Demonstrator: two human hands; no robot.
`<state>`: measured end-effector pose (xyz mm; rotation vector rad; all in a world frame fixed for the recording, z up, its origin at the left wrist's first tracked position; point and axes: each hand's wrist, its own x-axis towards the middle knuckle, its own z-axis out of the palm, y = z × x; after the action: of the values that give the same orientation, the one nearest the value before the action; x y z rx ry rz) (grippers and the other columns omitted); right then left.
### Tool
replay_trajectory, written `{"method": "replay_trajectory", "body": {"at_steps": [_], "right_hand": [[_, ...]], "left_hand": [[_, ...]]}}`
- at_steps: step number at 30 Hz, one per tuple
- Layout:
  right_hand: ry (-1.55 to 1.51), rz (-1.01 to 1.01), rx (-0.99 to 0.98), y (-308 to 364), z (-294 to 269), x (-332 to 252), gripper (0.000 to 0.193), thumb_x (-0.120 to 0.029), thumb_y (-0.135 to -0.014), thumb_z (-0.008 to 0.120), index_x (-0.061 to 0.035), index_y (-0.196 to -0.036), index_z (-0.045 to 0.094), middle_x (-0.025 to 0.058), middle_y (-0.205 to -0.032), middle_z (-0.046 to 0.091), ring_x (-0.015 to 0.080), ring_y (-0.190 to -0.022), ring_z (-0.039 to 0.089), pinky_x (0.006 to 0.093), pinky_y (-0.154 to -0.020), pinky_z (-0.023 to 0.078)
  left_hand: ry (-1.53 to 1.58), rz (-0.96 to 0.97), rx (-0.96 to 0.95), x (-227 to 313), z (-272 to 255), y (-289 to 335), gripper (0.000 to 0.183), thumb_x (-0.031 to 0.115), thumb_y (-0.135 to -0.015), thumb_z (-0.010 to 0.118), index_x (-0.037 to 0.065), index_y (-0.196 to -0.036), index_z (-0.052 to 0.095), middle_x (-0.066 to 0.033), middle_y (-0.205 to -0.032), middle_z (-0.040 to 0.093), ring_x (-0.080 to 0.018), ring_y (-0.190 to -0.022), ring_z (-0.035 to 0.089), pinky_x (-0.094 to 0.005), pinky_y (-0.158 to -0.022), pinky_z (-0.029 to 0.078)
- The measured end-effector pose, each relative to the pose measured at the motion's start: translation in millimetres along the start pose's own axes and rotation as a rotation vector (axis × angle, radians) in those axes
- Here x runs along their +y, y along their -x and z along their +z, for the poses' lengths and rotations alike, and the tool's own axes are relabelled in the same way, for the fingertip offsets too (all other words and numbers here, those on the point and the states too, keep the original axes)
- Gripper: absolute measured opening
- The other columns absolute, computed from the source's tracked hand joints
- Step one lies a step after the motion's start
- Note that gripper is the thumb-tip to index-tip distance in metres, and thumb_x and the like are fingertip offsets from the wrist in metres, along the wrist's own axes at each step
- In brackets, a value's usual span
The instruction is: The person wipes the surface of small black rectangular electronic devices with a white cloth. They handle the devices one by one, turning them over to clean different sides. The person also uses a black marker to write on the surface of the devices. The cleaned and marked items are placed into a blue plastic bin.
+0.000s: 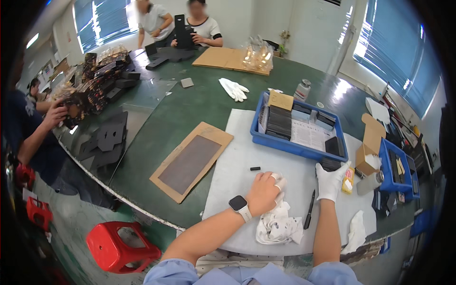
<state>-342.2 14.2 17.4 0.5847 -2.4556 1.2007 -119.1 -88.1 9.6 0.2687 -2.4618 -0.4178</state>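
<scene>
One printed sheet (305,134) lay beyond the right hand (329,184), which clasped a black block (331,164); left hand (265,192), grip unclear, touched spotted cloth (279,226)!

The rag (281,227) is matt cloth. The tray (294,147) looks like smooth plastic; the counter (197,102) is glossy.

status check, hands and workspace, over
Left hand at spotted white cloth; gloved right hand around black piece beside large blue tray; pen lying between cloth and right forearm.
</scene>
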Motion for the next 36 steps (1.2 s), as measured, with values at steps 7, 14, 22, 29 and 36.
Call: {"method": "replay_trajectory", "body": {"at_steps": [7,14,22,29,36], "right_hand": [[-0.062,-0.009,-0.026,3,-12,-11,0.116,-0.029,-0.062,0.085,0.0084,-0.144,0.013,0.0267,-0.141,0.038,0.0356,-0.132,0.038,0.037,-0.109,0.032],[-0.011,0.081,-0.075,0,-20,-13,0.122,-0.031,-0.063,0.086,0.0109,-0.145,0.006,0.0309,-0.141,0.036,0.037,-0.134,0.037,0.0361,-0.109,0.034],[-0.046,0.168,-0.121,0,-37,-27,0.119,-0.031,-0.065,0.084,0.0097,-0.145,0.007,0.0289,-0.137,0.042,0.0372,-0.124,0.047,0.0364,-0.104,0.039],[-1.017,0.093,-0.682,8,-61,-40,0.107,-0.031,-0.068,0.081,0.0032,-0.147,0.017,0.0165,-0.128,0.051,0.0232,-0.118,0.051,0.0369,-0.101,0.041],[-1.567,0.33,-1.621,60,-44,-59,0.103,-0.045,-0.068,0.077,0.0023,-0.146,0.028,0.0131,-0.141,0.043,0.0215,-0.124,0.049,0.0332,-0.103,0.04]], "left_hand": [[0.042,0.001,0.053,-2,-3,-3,0.037,0.014,-0.076,0.071,0.005,-0.111,0.061,-0.0146,-0.115,0.057,-0.0346,-0.106,0.052,-0.0457,-0.091,0.041],[0.03,0.001,0.058,2,-4,-6,0.042,0.01,-0.073,0.075,0.003,-0.112,0.062,-0.0152,-0.116,0.057,-0.0352,-0.105,0.052,-0.045,-0.091,0.041],[0.058,-0.018,0.056,0,-4,-4,0.043,0.014,-0.075,0.073,0.001,-0.115,0.062,-0.0156,-0.118,0.057,-0.0346,-0.108,0.051,-0.0449,-0.092,0.041],[0.206,0.029,0.152,5,-13,-6,0.081,0.024,-0.064,0.085,0.004,-0.133,0.047,-0.0148,-0.124,0.052,-0.0355,-0.109,0.049,-0.0446,-0.094,0.039],[0.195,0.084,0.059,36,-49,-5,0.08,0.03,-0.057,0.087,0.008,-0.127,0.055,-0.0112,-0.121,0.05,-0.0329,-0.11,0.045,-0.0453,-0.093,0.033]]}}
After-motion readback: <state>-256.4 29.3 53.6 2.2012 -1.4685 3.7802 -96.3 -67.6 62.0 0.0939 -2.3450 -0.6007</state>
